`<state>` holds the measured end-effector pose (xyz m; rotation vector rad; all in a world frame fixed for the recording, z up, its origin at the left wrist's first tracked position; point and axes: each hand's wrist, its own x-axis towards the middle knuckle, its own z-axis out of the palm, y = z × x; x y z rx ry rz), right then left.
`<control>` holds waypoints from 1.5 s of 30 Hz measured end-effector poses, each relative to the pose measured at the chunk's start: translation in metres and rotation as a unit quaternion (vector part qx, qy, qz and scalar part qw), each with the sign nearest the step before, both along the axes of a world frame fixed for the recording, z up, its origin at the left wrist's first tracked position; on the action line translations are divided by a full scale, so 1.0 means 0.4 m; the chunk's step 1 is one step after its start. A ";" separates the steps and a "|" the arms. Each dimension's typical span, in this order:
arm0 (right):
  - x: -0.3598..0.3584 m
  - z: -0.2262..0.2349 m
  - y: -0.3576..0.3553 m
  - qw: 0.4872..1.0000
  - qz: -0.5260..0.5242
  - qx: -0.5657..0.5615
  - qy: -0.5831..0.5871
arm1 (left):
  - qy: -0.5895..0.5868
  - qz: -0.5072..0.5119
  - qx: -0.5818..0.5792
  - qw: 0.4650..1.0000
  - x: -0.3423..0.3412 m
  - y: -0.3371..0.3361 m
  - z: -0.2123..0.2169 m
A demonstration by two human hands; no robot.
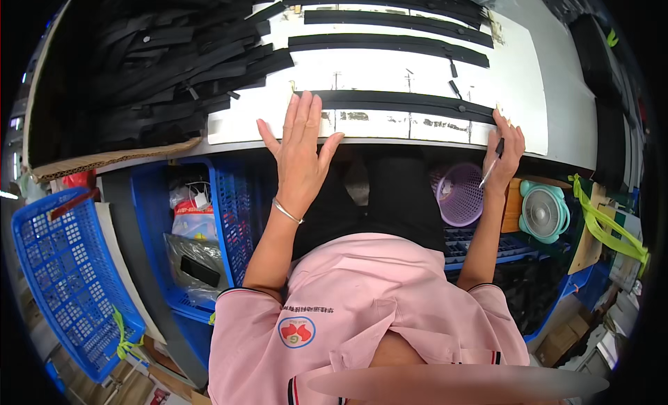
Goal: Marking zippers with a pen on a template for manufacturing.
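Note:
A black zipper (390, 101) lies lengthwise along the near edge of a white marked board (515, 78), its pull pointing up toward the right end. My left hand (300, 137) rests flat on the zipper's left end, fingers stretched and thumb apart. At its right end the fingertips of my right hand (506, 149) touch the tape. That hand also has a pen (492, 159) tucked in it, slanting down across the palm side. Farther back on the board, more black zippers (390, 46) lie in roughly parallel rows.
A large heap of black zippers (153, 78) fills a cardboard box (118, 160) at the left. Below the table edge are blue baskets (66, 266), a purple mesh bin (460, 194) and a small teal fan (545, 211). A phone (200, 271) lies on plastic bags.

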<state>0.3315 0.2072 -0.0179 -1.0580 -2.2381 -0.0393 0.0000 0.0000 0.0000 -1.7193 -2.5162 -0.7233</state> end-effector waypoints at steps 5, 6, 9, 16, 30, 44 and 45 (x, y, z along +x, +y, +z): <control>-0.139 0.095 -0.047 0.944 -0.014 -0.199 0.265 | 0.012 -0.009 0.043 0.999 -0.009 0.009 -0.010; -0.194 0.126 -0.075 0.918 -0.026 -0.265 0.294 | 0.010 -0.009 0.043 0.999 -0.010 0.004 -0.012; -0.317 0.142 -0.110 0.860 0.116 -0.390 0.309 | -0.003 -0.008 0.058 0.998 -0.015 -0.003 -0.016; -0.558 0.113 -0.138 0.815 0.170 -0.479 0.280 | -0.016 -0.004 0.072 0.997 -0.008 0.006 -0.015; -0.585 0.075 -0.147 0.895 0.195 -0.360 0.177 | -0.023 -0.003 0.087 0.996 -0.011 0.003 -0.021; -0.569 0.073 -0.144 0.875 0.258 -0.370 0.176 | -0.019 0.001 0.078 0.997 -0.009 0.006 -0.017; -0.570 0.075 -0.147 0.876 0.257 -0.368 0.176 | -0.018 -0.002 0.077 0.997 -0.008 0.006 -0.017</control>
